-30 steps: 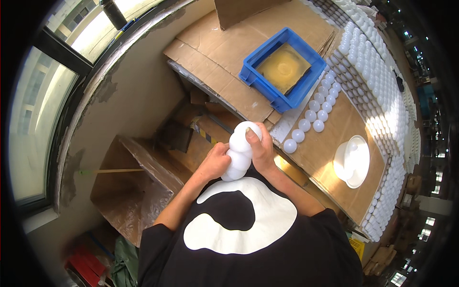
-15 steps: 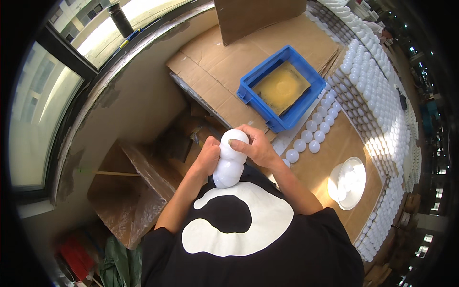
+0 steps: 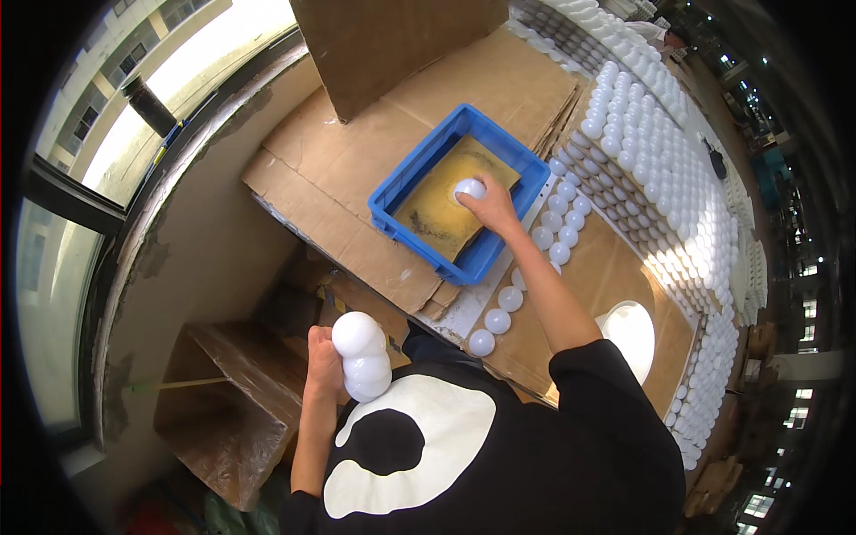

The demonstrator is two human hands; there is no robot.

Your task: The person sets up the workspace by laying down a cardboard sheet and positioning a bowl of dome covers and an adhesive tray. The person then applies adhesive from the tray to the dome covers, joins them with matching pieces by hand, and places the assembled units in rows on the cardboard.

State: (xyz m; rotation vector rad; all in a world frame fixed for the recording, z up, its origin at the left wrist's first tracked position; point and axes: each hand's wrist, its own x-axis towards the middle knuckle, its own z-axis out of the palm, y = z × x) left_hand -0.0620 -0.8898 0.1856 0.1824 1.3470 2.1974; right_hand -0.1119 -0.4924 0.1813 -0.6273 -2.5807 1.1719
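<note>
At the end of my outstretched right arm, my right hand (image 3: 493, 205) grips a white round dome (image 3: 469, 188) that looks like a bulb cover. It is over the yellow sponge-like pad (image 3: 432, 212), which has dark smudges and lies in a blue plastic bin (image 3: 486, 258); whether the dome touches the pad I cannot tell. Close to my body, my left hand (image 3: 324, 358) is closed at the side of a cluster of white domes (image 3: 360, 357), several of them bunched together. Most of its fingers are hidden behind them.
Similar domes stand in rows (image 3: 497, 321) on the cardboard-covered table (image 3: 571, 294), beside a white bowl (image 3: 631, 339) partly behind my sleeve. Tall stacks of domes on trays (image 3: 642, 169) rise at the right. An upright cardboard sheet (image 3: 392, 53) stands behind the bin, and a plastic-lined carton (image 3: 227, 419) sits lower left.
My hands have parted: the right has reached forward into the blue bin with one dome, while the left keeps the cluster near my body. The view has shifted, too.
</note>
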